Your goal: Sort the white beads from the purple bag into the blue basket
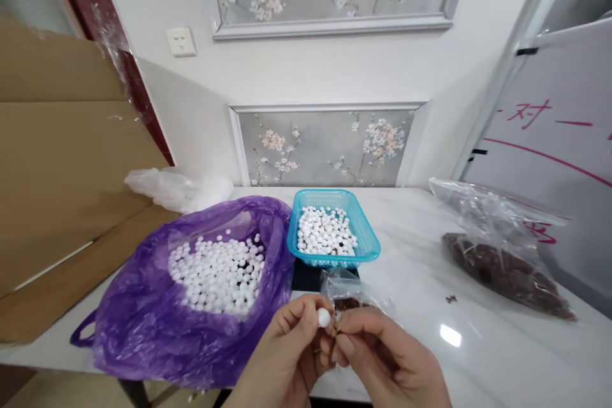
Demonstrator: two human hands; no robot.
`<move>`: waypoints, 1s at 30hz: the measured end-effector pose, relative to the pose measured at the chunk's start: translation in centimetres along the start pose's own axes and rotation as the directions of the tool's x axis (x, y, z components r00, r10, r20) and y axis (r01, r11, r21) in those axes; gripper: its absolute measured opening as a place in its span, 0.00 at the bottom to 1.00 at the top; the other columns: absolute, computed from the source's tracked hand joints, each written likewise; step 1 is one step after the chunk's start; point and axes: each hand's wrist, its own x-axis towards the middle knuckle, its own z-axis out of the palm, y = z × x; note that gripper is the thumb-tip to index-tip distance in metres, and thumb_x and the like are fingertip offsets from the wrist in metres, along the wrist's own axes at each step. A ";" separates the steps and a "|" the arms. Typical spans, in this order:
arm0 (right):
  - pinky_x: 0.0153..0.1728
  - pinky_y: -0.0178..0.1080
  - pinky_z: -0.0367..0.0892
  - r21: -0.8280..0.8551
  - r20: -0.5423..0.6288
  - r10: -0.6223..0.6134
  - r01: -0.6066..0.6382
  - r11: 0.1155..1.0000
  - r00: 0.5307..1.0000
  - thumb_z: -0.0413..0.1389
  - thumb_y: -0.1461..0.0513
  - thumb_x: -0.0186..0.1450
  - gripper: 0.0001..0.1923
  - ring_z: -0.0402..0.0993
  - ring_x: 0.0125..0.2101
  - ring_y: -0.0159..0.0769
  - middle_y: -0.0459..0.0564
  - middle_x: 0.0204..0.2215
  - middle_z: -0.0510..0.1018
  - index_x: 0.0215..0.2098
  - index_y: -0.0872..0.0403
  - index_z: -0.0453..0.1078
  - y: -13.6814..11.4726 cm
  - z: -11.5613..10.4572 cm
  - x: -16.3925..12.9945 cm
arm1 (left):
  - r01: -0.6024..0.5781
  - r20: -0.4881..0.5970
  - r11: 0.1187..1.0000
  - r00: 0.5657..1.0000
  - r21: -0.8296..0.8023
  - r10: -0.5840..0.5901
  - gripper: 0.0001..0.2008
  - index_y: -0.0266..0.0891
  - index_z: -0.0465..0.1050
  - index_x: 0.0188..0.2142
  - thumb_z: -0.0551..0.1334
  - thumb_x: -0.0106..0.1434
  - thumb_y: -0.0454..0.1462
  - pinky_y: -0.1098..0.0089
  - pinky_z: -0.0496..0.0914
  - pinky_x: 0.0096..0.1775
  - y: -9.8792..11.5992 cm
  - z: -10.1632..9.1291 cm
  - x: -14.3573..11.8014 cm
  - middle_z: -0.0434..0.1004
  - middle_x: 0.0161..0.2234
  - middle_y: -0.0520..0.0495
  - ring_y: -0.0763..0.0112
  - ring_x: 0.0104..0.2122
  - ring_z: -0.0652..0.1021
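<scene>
My left hand (pixel 291 347) pinches a small white ball (pixel 324 317) between thumb and fingertips near the table's front edge. My right hand (pixel 377 357) touches it from the right, its fingertips closed on a tiny brown piece (pixel 336 330). Just behind the hands lies a small clear bag (pixel 347 293) holding brown bits. Left of the hands, an open purple plastic bag (pixel 143 325) holds many white balls. Behind the hands a blue mesh basket (pixel 368 239) also filled with white balls sits on a black scale (pixel 310 277).
A large clear bag of brown bits (pixel 507 268) lies at the right on the white marble table (pixel 430 255). A crumpled clear bag (pixel 176 188) sits at the back left. Cardboard sheets (pixel 62 172) lean at the left, a whiteboard (pixel 554 140) at the right.
</scene>
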 end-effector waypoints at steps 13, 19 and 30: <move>0.27 0.33 0.69 -0.110 0.066 -0.070 0.077 0.991 0.995 0.58 0.59 0.65 0.08 0.72 0.26 0.34 0.46 0.25 0.73 0.28 0.51 0.74 0.5 -0.4 0.1 | -0.044 -0.066 0.992 0.996 0.118 0.052 0.14 0.37 0.79 0.28 0.73 0.51 0.46 0.76 0.64 0.29 -0.2 0.3 -0.4 0.69 0.20 0.53 0.78 0.22 0.68; 0.26 0.31 0.67 -0.122 0.057 -0.061 0.067 0.990 0.997 0.58 0.59 0.64 0.08 0.71 0.25 0.33 0.45 0.24 0.73 0.28 0.50 0.73 0.9 -0.3 0.0 | -0.137 -0.067 0.964 0.986 0.228 0.156 0.11 0.39 0.80 0.27 0.74 0.49 0.43 0.74 0.67 0.32 0.0 0.2 -0.5 0.72 0.23 0.51 0.75 0.25 0.70; 0.26 0.30 0.67 -0.002 -0.039 0.085 -0.085 0.996 0.996 0.63 0.52 0.59 0.11 0.68 0.24 0.31 0.43 0.23 0.70 0.28 0.51 0.72 1.3 0.1 -0.2 | -0.257 -0.023 0.889 0.958 0.380 0.286 0.09 0.39 0.81 0.26 0.72 0.52 0.42 0.72 0.68 0.31 0.0 -0.1 -0.5 0.73 0.23 0.50 0.72 0.26 0.71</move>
